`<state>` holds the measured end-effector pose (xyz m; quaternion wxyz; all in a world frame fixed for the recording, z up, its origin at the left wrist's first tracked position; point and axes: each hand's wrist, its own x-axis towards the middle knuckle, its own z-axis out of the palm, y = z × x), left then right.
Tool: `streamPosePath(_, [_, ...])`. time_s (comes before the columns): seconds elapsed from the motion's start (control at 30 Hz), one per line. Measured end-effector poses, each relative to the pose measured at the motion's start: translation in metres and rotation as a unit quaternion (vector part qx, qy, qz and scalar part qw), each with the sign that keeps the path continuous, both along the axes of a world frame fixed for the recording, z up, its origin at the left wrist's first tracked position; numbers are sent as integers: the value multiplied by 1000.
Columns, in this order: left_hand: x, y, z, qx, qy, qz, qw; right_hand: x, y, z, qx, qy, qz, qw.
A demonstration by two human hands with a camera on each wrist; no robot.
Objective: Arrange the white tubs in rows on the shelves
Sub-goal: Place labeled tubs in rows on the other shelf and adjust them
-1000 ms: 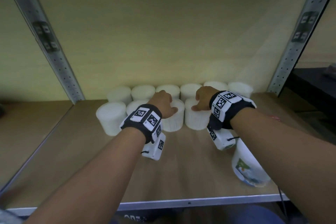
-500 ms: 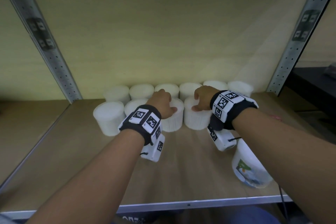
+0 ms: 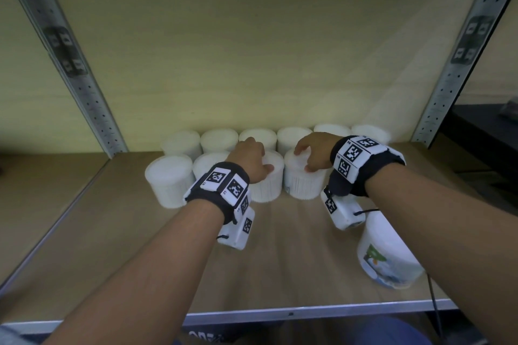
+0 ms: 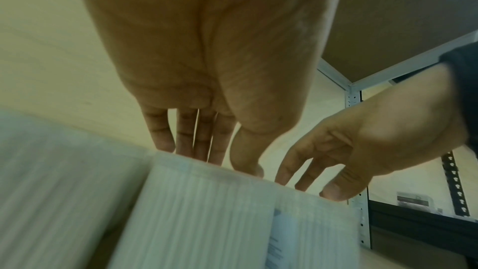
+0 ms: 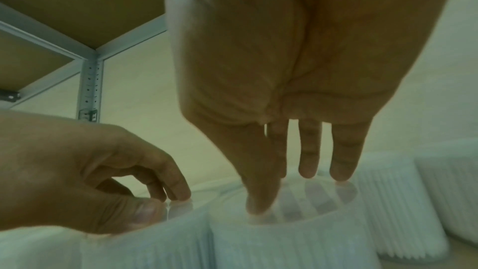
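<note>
While standing on the wooden shelf (image 3: 294,260), sit in two rows by the back wall: white tubs (image 3: 218,139). Pressed on top of two front tubs, side by side: left hand (image 3: 249,161) and right hand (image 3: 315,148), fingers (image 5: 309,159) straight down, tips touching lids, gripping nothing. Lying near the front edge: labelled tub (image 3: 386,255).
</note>
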<state>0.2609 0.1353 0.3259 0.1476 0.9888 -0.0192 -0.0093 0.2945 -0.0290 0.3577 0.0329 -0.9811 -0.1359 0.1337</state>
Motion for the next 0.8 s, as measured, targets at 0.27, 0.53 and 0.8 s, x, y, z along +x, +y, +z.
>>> streamPosePath(0.27, [0,1,-2,-5,-4,1,1000,1,8,-12,-22,-42,-50,998])
streamPosePath(0.53, [0,0,-4,-7,-8,3,1000,-3,11,-5,-45,-23,-31,998])
streamPosePath(0.8, [1,0,-5,-11,-9,5,1000,-7,7,5,22,10,-12,1000])
